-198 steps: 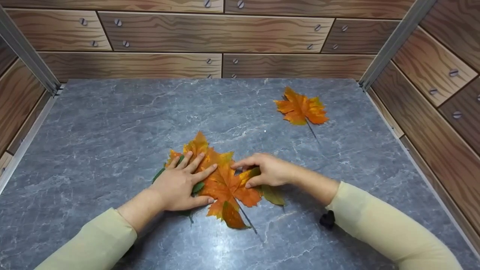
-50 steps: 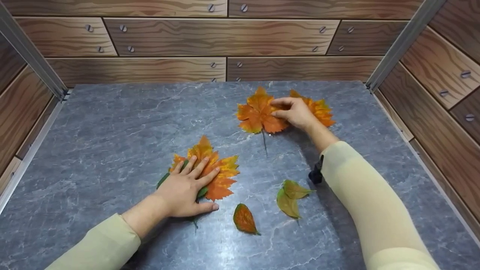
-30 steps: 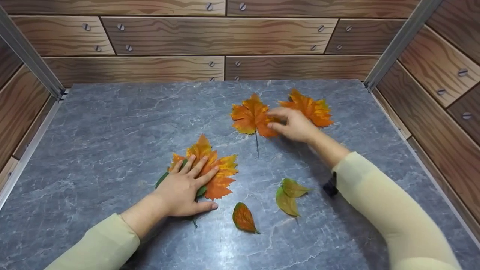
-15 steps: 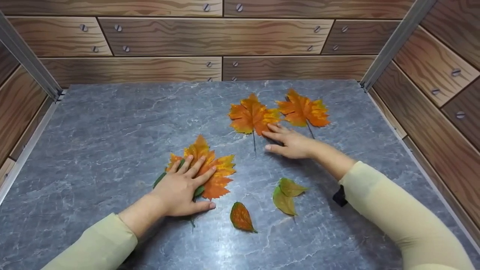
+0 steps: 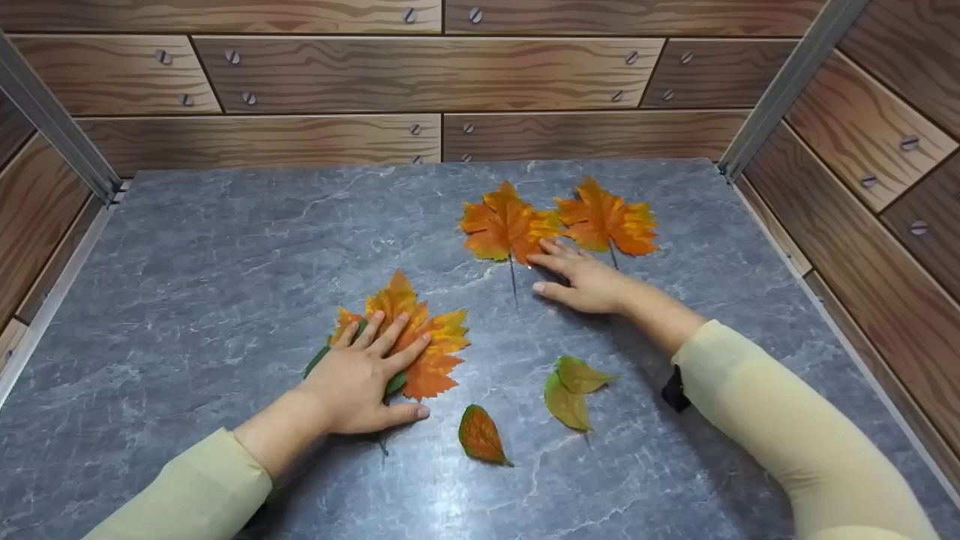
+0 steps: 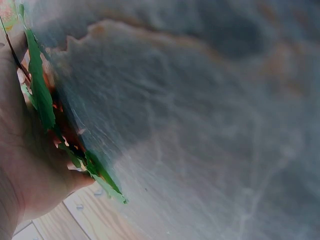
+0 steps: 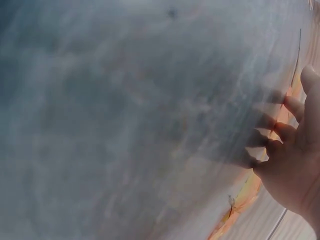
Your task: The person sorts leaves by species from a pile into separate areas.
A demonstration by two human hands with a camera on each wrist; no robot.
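My left hand (image 5: 360, 382) rests flat with spread fingers on an orange-yellow maple leaf (image 5: 442, 360). Green leaf edges (image 5: 316, 361) stick out around that palm, and the left wrist view shows a green leaf (image 6: 40, 85) close against the hand; most of this bunch is covered. Farther back, my right hand (image 5: 589, 281) has its fingers loosely extended, the tips at the lower right edge of a second maple leaf (image 5: 491, 229) with a dark stem. Touching that leaf's right side is a third maple leaf (image 5: 611, 221). The right wrist view shows fingers (image 7: 292, 107) near an orange leaf edge.
A reddish-brown leaf (image 5: 482, 435) lies right of my left thumb. Two overlapping yellow-green leaves (image 5: 568, 405) lie in front of my right hand. Wood-patterned walls (image 5: 427, 71) border the grey marbled table (image 5: 225, 247) at the back and sides.
My right hand has carried a maple leaf from the bunch to the back beside the other, and let it go. The small leaves now lie apart. My left hand has stayed put.
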